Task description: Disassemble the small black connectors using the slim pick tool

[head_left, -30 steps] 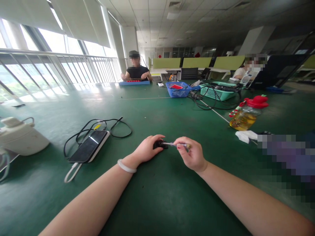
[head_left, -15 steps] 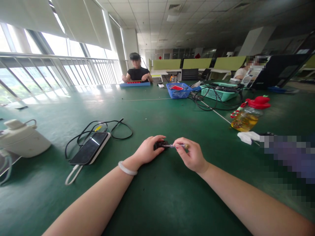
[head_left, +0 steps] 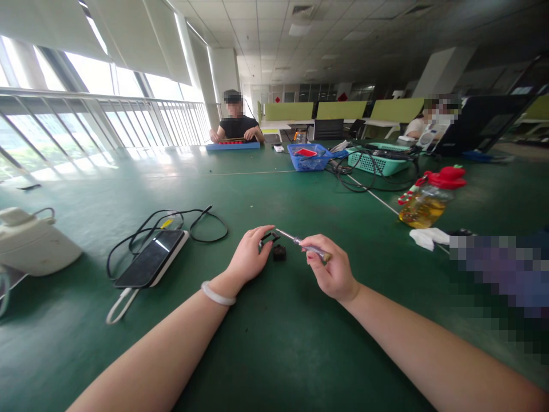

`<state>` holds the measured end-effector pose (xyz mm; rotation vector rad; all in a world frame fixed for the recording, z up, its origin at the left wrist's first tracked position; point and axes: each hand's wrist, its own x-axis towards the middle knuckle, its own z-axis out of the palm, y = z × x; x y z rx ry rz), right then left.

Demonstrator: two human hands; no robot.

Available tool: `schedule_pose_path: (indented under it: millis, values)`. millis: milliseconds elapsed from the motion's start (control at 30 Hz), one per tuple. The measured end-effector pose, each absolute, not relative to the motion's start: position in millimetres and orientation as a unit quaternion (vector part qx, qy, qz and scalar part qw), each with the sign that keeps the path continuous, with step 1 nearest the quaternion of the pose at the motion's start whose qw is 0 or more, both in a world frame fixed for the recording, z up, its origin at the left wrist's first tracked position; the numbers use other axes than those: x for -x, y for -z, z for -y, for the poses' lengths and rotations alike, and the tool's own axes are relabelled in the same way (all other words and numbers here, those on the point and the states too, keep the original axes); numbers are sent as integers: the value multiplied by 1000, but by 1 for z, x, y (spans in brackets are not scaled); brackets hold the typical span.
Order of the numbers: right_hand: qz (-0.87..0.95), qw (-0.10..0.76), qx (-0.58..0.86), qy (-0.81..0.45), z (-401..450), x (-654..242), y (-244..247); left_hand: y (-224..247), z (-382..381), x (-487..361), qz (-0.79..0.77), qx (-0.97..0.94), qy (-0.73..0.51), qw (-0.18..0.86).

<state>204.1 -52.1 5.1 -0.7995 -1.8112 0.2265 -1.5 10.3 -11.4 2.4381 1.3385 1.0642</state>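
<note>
Screwdriver (head_left: 316, 250) has tilted upward, in the right hand (head_left: 333, 268)'s grip; the left hand (head_left: 247, 253) pinches a black bracket (head_left: 275, 236) near a black block (head_left: 279, 253) on the green table (head_left: 300, 337); windows (head_left: 103, 77) left, partitions (head_left: 289, 110) beyond

The bare left hand (head_left: 250, 253) arches forward, thumb opposed; the bare right hand (head_left: 331, 266) curls into a pinch. Bare forearms (head_left: 171, 337) angle inward.

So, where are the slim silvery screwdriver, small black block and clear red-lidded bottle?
Slim silvery screwdriver (head_left: 294, 238), head view: on its shaft.
Small black block (head_left: 279, 253), head view: middle of its body.
Clear red-lidded bottle (head_left: 424, 208), head view: on its body.
</note>
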Motion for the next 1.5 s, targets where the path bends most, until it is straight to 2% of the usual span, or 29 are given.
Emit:
schedule_pose_path:
  millis: [200, 400, 700, 933, 1500]
  values:
    - [719, 544, 412, -133, 47, -205, -4, 18, -17, 6, -507, -813, -285, 34]
    - [716, 531, 428, -149, 48, -204, -6, 16, -14, 7, -483, -839, -250, 23]
    - [711, 544, 423, -139, 50, -205, -7, 7, -9, 0, -422, -855, -292, 80]
    - [705, 546, 432, -134, 50, -204, -7, 0, -1, -3, -324, -899, -267, 120]
    - [726, 535, 413, -129, 52, -204, -7, 6, -7, -3, -335, -897, -266, 110]
